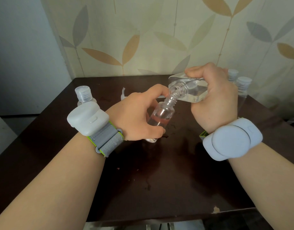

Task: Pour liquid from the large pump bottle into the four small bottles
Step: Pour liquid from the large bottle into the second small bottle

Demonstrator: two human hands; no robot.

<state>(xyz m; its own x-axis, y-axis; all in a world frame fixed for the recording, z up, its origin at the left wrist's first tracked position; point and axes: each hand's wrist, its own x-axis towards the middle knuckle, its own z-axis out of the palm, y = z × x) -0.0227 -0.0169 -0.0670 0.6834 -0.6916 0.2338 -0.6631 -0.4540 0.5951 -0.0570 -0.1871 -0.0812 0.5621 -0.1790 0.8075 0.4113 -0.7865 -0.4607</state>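
**Big bottle tipped over small bottle**

Head view: the right hand grips the big bottle, clear liquid inside, tipped toward 8 o'clock. Its open neck touches the small bottle, partly filled, pinched by the left hand at table centre. Capped bottles stand at 10 and 2 o'clock.

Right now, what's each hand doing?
Left hand: closed around the small open bottle, holding it tilted.
Right hand: closed around the large bottle, tipped with its neck at the small bottle's mouth.
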